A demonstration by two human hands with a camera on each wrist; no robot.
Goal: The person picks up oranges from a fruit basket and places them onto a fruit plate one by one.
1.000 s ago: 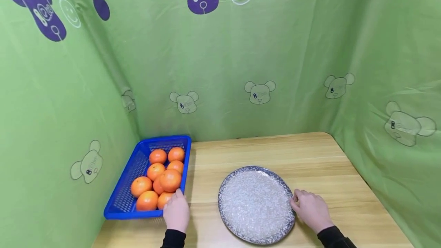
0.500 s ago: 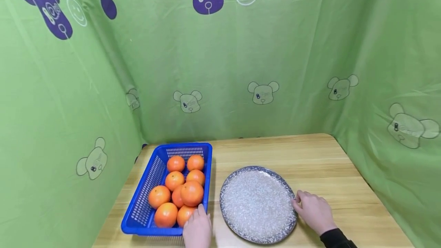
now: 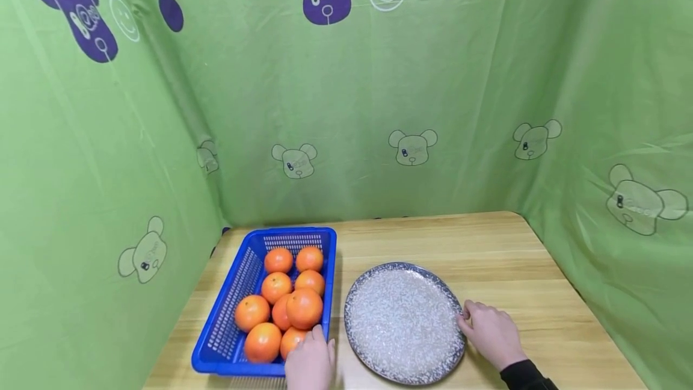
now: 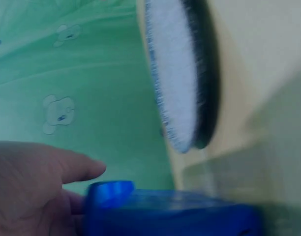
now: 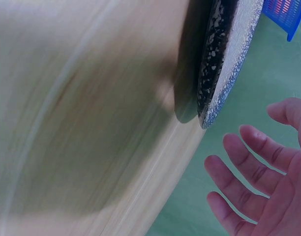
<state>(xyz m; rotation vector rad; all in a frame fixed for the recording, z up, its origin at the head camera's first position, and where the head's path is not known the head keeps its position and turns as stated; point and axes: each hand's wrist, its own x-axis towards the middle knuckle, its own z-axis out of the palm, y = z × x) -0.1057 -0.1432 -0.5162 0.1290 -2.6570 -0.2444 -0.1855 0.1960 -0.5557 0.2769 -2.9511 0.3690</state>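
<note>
A blue plastic basket (image 3: 219, 318) holding several oranges (image 3: 304, 308) stands on the left of the table. My left hand (image 3: 310, 365) is at its near right corner, fingertips right at the rim beside the nearest orange. In the left wrist view the thumb (image 4: 84, 166) is straight and apart from the basket edge; the other fingers are partly hidden behind it. Right of the basket lies a round speckled grey plate (image 3: 405, 324). My right hand (image 3: 491, 333) is beside the plate's right edge. Seen from the right wrist, its fingers (image 5: 249, 160) are spread, holding nothing.
The wooden table (image 3: 520, 257) has bare surface behind the plate and to its right. Green patterned cloth (image 3: 346, 95) hangs around the back and both sides. A narrow strip of table separates basket and plate.
The basket of oranges has slid right and slightly nearer with my left hand at its corner, closer to the plate. In the last half second little moved. Plate and right hand stay put.
</note>
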